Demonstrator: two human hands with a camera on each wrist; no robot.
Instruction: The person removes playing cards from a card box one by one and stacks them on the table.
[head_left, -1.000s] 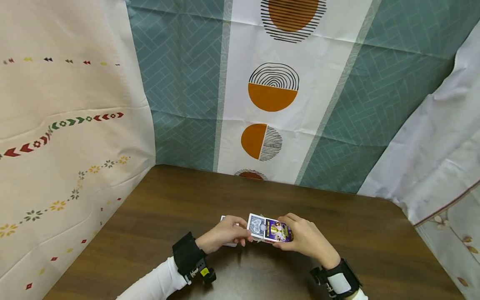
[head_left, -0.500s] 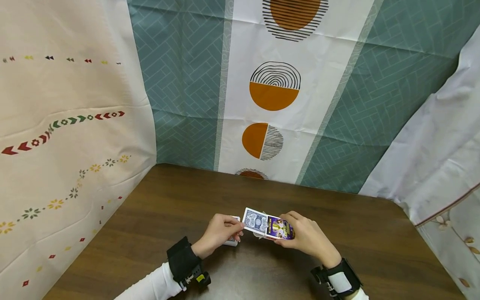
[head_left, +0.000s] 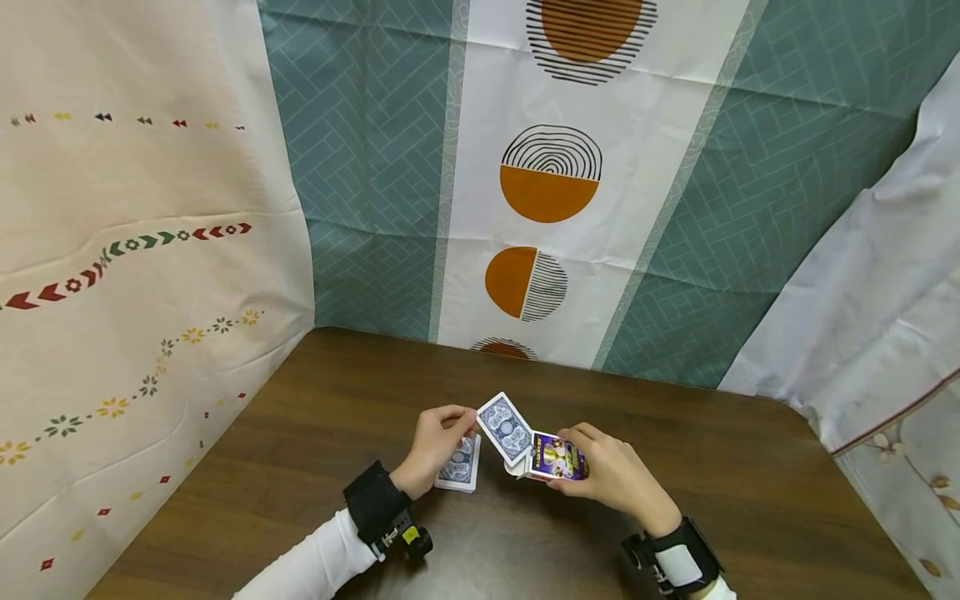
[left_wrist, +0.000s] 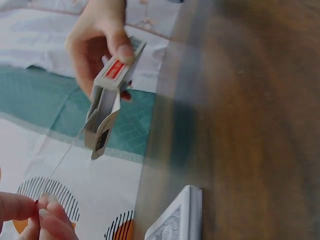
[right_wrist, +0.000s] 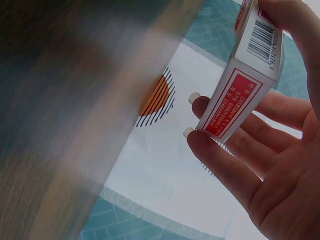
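Observation:
My left hand [head_left: 433,446] pinches the corner of a blue-backed playing card [head_left: 505,427] between thumb and fingertips. The card slants in the head view, its lower end at the open mouth of a purple card box [head_left: 558,457]. My right hand [head_left: 617,475] grips that box by its far end, thumb on one side and fingers on the other. Seen edge-on in the left wrist view, the card [left_wrist: 65,154] reaches from the fingertips to the box mouth, where a flap [left_wrist: 104,137] hangs open. Below my left hand lies a stack of playing cards [head_left: 460,467], backs up, partly covered by the hand.
The brown wooden table [head_left: 375,375] carries the stack. A teal and white patterned cloth [head_left: 375,167] hangs behind it, with a cream cloth [head_left: 150,292] on the left and a white cloth [head_left: 862,292] on the right. Black camera straps [head_left: 377,506] circle both wrists.
The card has slid farther out of the box and swung upward with my left hand. More of the stack below shows now. My right hand and the box have barely moved.

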